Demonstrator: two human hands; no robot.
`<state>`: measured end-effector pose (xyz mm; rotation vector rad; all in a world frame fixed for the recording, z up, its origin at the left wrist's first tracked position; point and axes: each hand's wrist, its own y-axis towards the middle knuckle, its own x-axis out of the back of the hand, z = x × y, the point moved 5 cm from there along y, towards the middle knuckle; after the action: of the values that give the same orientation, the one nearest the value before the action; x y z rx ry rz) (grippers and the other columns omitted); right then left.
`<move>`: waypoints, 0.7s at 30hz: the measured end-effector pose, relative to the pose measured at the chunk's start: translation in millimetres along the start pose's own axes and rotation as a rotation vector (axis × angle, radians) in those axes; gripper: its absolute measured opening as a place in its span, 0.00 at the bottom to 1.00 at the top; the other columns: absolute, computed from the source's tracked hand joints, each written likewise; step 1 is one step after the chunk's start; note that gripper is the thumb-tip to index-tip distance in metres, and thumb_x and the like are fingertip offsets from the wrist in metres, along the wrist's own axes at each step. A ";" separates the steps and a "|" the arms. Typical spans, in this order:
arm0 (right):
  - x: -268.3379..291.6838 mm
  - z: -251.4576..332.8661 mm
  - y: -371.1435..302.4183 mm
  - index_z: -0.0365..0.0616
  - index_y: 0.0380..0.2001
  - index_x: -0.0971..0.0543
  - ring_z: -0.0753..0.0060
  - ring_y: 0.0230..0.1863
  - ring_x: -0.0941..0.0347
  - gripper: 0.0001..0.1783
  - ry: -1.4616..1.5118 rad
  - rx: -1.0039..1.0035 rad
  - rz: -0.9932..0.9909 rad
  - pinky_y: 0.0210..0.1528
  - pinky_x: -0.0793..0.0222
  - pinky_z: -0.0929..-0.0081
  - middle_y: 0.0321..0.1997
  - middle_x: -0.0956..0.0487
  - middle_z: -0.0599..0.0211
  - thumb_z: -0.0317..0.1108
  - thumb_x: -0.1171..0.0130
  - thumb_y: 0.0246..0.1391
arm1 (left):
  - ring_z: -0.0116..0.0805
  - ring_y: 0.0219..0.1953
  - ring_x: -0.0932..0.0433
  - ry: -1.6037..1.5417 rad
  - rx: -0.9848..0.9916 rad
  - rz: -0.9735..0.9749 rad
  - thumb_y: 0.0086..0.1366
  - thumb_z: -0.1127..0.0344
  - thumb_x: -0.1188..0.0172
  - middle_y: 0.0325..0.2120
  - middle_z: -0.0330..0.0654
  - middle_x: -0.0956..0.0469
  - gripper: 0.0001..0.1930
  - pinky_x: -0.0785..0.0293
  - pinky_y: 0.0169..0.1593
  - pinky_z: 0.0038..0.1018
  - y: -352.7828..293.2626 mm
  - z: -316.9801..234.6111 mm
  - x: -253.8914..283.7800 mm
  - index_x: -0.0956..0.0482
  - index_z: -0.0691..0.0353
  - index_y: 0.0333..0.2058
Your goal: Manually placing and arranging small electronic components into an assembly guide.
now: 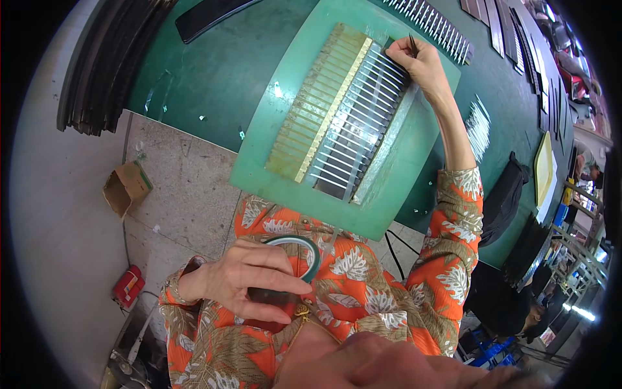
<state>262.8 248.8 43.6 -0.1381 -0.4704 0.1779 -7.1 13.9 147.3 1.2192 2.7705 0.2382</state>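
Observation:
My left hand [259,275] is curled around a roll of green tape [315,259] in front of my chest. A clear strip of tape [334,241] seems to run from the roll toward the board. On the green board [272,107] lies a slotted brass-coloured plate [324,97]. Beside it sits a row of thin silvery strips [353,139] on a dark backing. At the row's far end, my right hand [418,61] is pinched closed. A thin dark pointed tool [413,45] sticks up from its fingers; the fingertips touch the row's far corner.
The green table [207,91] carries a stack of dark strips [97,65] at left. A pile of silvery pins [478,129], a toothed strip [434,26], a black bag [505,198] and a yellow tray [544,168] lie to the right. A cardboard box [127,187] stands on the floor.

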 end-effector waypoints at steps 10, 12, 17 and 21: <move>1.3 0.9 11.1 0.37 0.28 0.25 0.88 0.27 0.36 0.08 -0.175 0.060 0.025 0.30 0.41 0.87 0.24 0.28 0.77 0.31 0.41 0.49 | 0.31 0.24 0.26 -0.015 -0.024 0.043 0.43 0.61 0.28 0.26 0.38 0.26 0.22 0.30 0.25 0.24 8.5 7.7 5.5 0.19 0.60 0.39; 4.2 -1.1 15.5 0.37 0.27 0.25 0.87 0.26 0.36 0.07 -0.233 0.091 0.067 0.29 0.41 0.86 0.24 0.29 0.77 0.31 0.41 0.50 | 0.30 0.22 0.26 -0.037 -0.057 0.019 0.44 0.59 0.29 0.23 0.38 0.26 0.20 0.32 0.22 0.23 12.9 9.5 3.5 0.18 0.63 0.36; 10.9 -3.0 19.9 0.38 0.27 0.26 0.85 0.26 0.37 0.07 -0.313 0.139 0.075 0.29 0.40 0.84 0.23 0.29 0.75 0.31 0.42 0.50 | 0.30 0.20 0.27 -0.041 -0.071 0.023 0.45 0.58 0.30 0.21 0.38 0.26 0.20 0.33 0.21 0.23 22.9 9.1 -0.7 0.18 0.65 0.34; 15.2 -2.2 20.7 0.38 0.27 0.27 0.84 0.25 0.37 0.07 -0.385 0.128 0.071 0.28 0.40 0.83 0.21 0.30 0.74 0.31 0.42 0.49 | 0.30 0.20 0.27 -0.024 -0.061 0.034 0.45 0.56 0.31 0.21 0.38 0.26 0.20 0.33 0.21 0.23 29.4 7.8 -4.4 0.17 0.65 0.33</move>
<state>274.3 271.8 44.7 0.0067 -0.8356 0.3060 18.3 31.0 145.2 1.2475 2.7029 0.3059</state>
